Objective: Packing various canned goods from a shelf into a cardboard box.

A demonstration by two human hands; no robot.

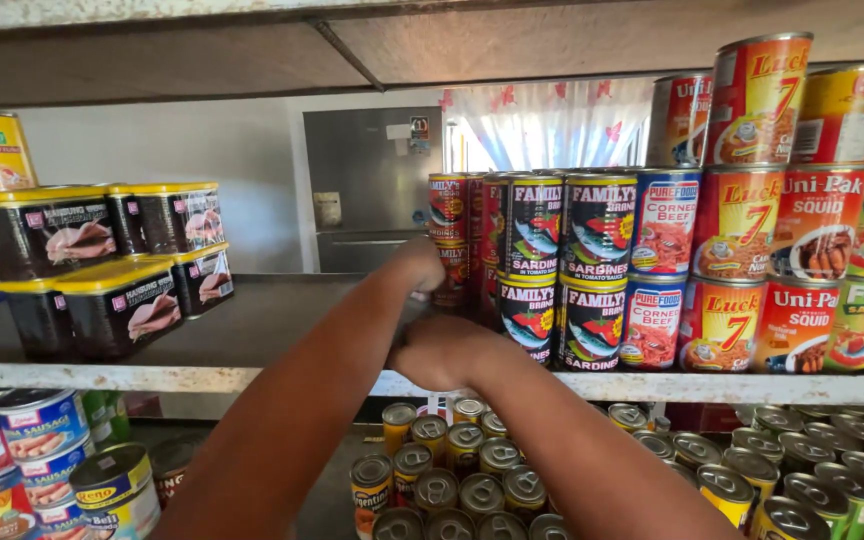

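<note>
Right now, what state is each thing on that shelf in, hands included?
Left hand: reaching to the red cans, grip hidden.
Right hand: fisted at the shelf edge, grip contents hidden.
Red cans: upright, stacked two high.
Black sardine cans: upright, stacked two high.
Black tins with yellow lids: closed, stacked two high.
Lower-shelf cans: upright, sealed.

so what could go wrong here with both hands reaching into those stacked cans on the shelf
The left hand reaches in beside the red cans, stacked two high; a nudge could topple them. The right hand sits at the shelf edge, so a knocked can might roll off onto the cans below.
</note>
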